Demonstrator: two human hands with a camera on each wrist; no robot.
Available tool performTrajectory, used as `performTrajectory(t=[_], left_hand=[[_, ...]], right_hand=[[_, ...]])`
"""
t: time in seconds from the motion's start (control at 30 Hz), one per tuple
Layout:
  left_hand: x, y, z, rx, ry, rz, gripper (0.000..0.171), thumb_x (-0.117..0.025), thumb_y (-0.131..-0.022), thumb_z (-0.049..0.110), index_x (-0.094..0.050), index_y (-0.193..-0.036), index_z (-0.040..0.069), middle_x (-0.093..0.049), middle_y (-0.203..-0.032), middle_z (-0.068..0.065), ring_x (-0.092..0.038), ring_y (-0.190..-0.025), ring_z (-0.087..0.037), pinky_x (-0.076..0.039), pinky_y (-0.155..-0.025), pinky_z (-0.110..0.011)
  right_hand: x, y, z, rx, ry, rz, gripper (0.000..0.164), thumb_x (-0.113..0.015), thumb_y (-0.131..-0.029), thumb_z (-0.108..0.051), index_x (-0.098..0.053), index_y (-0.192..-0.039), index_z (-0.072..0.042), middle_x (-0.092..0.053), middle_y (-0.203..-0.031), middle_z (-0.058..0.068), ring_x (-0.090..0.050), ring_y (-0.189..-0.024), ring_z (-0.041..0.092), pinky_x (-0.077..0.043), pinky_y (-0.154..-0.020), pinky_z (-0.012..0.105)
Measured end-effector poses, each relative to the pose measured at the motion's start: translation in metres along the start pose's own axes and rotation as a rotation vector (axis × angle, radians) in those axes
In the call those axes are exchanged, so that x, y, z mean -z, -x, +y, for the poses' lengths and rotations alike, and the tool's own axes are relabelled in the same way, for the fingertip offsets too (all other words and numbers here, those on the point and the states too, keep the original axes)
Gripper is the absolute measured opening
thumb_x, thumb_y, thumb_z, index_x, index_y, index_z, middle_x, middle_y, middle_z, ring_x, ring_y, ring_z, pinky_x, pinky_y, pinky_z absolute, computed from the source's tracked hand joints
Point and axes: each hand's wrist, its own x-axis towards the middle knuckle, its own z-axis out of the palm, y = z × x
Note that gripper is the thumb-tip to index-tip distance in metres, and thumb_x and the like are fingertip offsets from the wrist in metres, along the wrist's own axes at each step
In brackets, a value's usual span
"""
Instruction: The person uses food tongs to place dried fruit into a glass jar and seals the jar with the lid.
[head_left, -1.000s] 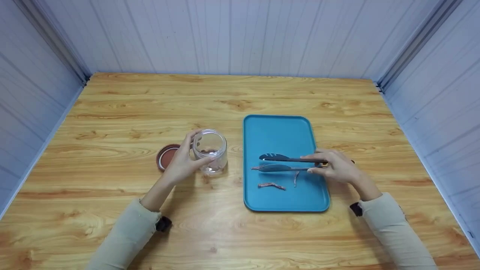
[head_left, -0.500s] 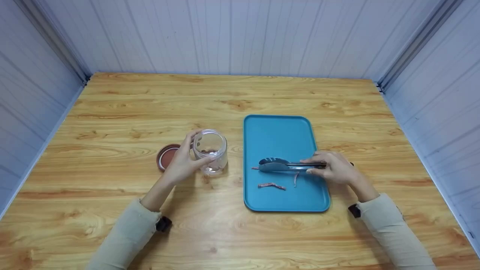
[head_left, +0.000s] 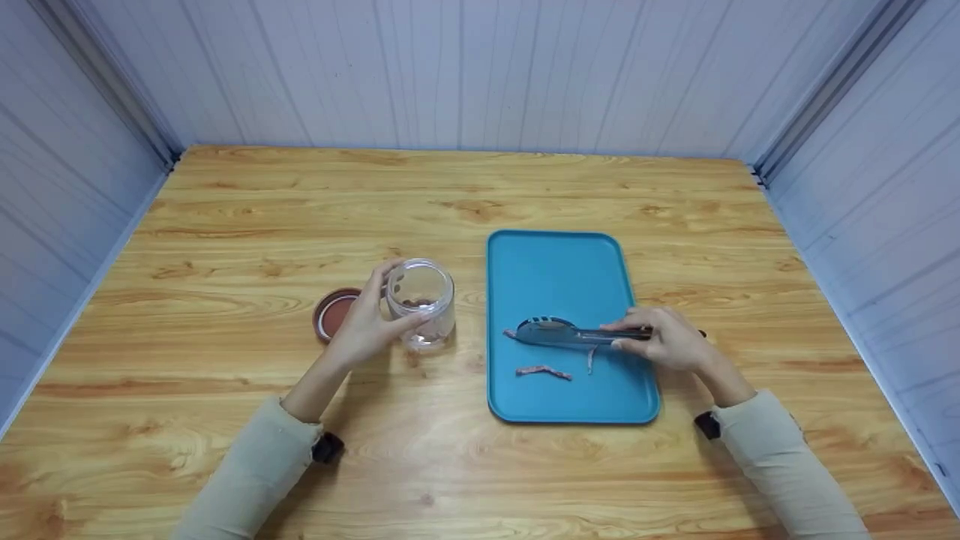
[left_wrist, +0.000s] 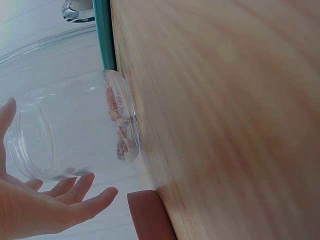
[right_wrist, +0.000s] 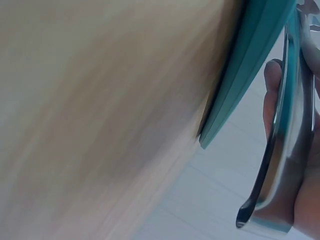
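My left hand (head_left: 373, 315) holds a clear jar (head_left: 421, 300) upright on the table, its thumb and fingers around the side. Several reddish-brown dried strips (left_wrist: 119, 122) lie at the jar's bottom in the left wrist view. In my right hand (head_left: 667, 337) are metal tongs (head_left: 551, 334), pinched between thumb and fingers, their two heads close together low over the blue tray. From under the tong heads pokes the end of a thin reddish strip (head_left: 509, 333), mostly hidden. Nearer me on the tray lies another strip (head_left: 544, 371), and a shorter one (head_left: 590, 360) is below the tong arms.
A blue rectangular tray (head_left: 555, 405) rests on the wooden table (head_left: 450, 487), right of the jar. Left of the jar, partly behind my left hand, is a reddish-brown lid (head_left: 335, 315) with its inside facing up. White panel walls (head_left: 480, 75) stand behind and at both sides.
The tong heads, spread apart a second ago, have come together over the far strip. That strip's visible end has shifted up slightly. My left hand and the jar have not moved.
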Motion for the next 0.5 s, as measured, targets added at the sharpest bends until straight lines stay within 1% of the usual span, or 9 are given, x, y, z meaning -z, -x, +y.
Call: performTrajectory(t=[0.1,0.23,0.37,0.43,0.5], left_hand=[[0.0,0.0,0.0,0.001,0.0,-0.002,0.082,-0.074,-0.07,0.034,-0.028,-0.134,0.013,-0.036,-0.131,-0.012,-0.031,-0.12,-0.026,-0.024,-0.096,-0.047],[0.0,0.0,0.0,0.007,0.001,-0.003,0.082,-0.074,-0.07,0.034,-0.028,-0.135,0.014,-0.036,-0.131,-0.013,-0.031,-0.12,-0.027,-0.024,-0.096,-0.047],[0.0,0.0,0.0,0.009,-0.001,0.001,0.082,-0.074,-0.07,0.034,-0.028,-0.135,0.015,-0.036,-0.13,-0.013,-0.032,-0.12,-0.027,-0.025,-0.096,-0.047],[-0.001,0.0,0.0,0.01,-0.004,0.004,0.082,-0.074,-0.07,0.035,-0.028,-0.135,0.015,-0.036,-0.13,-0.012,-0.032,-0.119,-0.027,-0.025,-0.096,-0.046],[-0.001,0.0,0.0,-0.001,0.0,0.001,0.082,-0.073,-0.07,0.035,-0.028,-0.135,0.014,-0.036,-0.13,-0.013,-0.032,-0.12,-0.027,-0.025,-0.096,-0.047]], right_hand=[[0.001,0.001,0.0,-0.021,-0.032,-0.004,0.023,-0.065,-0.08,-0.022,-0.068,-0.103,-0.016,-0.054,-0.074,-0.009,-0.039,-0.055,0.01,-0.034,-0.047,0.023],[0.005,0.0,-0.004,-0.049,-0.073,-0.009,0.022,-0.066,-0.08,-0.015,-0.067,-0.102,-0.01,-0.058,-0.077,-0.006,-0.042,-0.058,0.012,-0.036,-0.048,0.024],[0.016,-0.003,-0.023,-0.054,-0.13,-0.006,0.022,-0.064,-0.08,-0.004,-0.066,-0.101,0.0,-0.062,-0.082,0.004,-0.045,-0.059,0.016,-0.038,-0.049,0.025],[0.022,-0.005,-0.033,-0.053,-0.144,-0.001,0.022,-0.063,-0.079,-0.001,-0.065,-0.101,0.003,-0.062,-0.082,0.008,-0.045,-0.057,0.015,-0.038,-0.047,0.024],[0.026,-0.008,-0.04,-0.047,-0.153,0.009,0.022,-0.063,-0.079,0.001,-0.064,-0.101,0.004,-0.061,-0.08,0.009,-0.043,-0.054,0.012,-0.037,-0.045,0.023]])
